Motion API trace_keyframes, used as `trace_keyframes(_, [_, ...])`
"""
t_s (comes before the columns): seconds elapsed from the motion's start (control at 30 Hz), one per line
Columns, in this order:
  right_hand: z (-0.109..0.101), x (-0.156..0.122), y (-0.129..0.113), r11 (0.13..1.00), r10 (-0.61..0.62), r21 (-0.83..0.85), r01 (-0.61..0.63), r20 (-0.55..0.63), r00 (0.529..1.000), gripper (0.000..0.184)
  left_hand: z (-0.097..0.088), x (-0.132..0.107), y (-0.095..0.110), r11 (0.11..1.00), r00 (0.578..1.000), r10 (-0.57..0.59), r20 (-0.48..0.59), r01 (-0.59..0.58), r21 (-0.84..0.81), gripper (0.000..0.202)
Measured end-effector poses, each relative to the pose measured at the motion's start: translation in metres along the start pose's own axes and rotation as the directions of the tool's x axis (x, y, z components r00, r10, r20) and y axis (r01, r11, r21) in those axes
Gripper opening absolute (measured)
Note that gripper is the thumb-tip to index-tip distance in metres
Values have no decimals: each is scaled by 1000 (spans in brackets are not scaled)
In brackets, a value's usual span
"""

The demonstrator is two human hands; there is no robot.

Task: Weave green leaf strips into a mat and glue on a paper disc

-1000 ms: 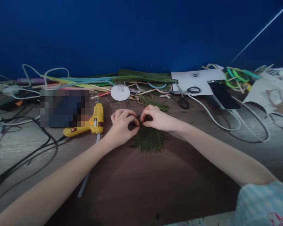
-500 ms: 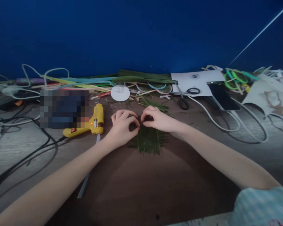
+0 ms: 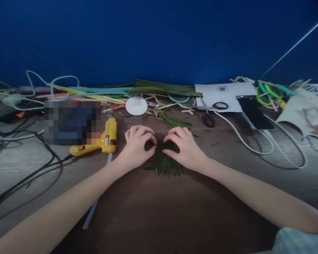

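Note:
Between my hands on the dark tabletop lies a small piece of woven green leaf strips (image 3: 167,163), its strip ends fringed along the near edge and sides. My left hand (image 3: 140,145) pinches it at the left, thumb and forefinger meeting by its upper left part. My right hand (image 3: 184,148) is over its right side, thumb and forefinger apart with a gap between them. Whether the right fingertips touch the strips I cannot tell. My fingers hide part of the weave.
To the left lies a yellow glue gun (image 3: 110,137) with a lit orange light, its glue stick (image 3: 91,211) jutting toward me. Scissors (image 3: 208,119), a white paper (image 3: 222,92), a phone (image 3: 256,113) with a white cable, and long green leaves (image 3: 164,87) lie toward the back.
My right hand has opened its pinch and shifted right and slightly nearer me. My left hand stays at the left of the woven piece. The view has shifted slightly.

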State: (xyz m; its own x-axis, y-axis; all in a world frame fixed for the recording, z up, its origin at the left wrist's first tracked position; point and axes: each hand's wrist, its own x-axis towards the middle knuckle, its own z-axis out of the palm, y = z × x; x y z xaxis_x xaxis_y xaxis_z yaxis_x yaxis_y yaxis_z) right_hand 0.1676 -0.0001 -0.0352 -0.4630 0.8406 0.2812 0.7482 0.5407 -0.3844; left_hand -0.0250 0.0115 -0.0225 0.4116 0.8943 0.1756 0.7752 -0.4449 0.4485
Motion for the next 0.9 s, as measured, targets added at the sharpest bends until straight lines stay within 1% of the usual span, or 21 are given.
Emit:
trace_keyframes(0.17, [-1,1,3,999,-4,34,3,13,1000,19,0,0,0,1000,1000,23,1,-23,8,10])
trace_keyframes(0.4, [-1,2,3,993,27,112,-26,0,1000,16,0,1,2,999,999,41,15,-41,32,11])
trace_keyframes(0.53, [-1,2,5,986,68,157,-58,-63,996,3,0,0,2,998,999,53,12,-53,38,10])
trace_keyframes(0.63, [-1,2,6,983,127,150,-108,-124,984,5,-1,1,2,998,998,57,11,-57,39,10])
trace_keyframes(0.7, [0,1,6,981,159,136,-140,-141,977,6,-1,1,2,998,998,56,11,-57,39,10])
trace_keyframes(0.8, [0,1,5,975,210,105,-197,-136,968,9,0,1,3,998,999,53,4,-54,40,9])
trace_keyframes(0.9, [-1,2,5,971,225,105,-213,-120,967,13,0,1,3,998,998,56,0,-56,42,9])
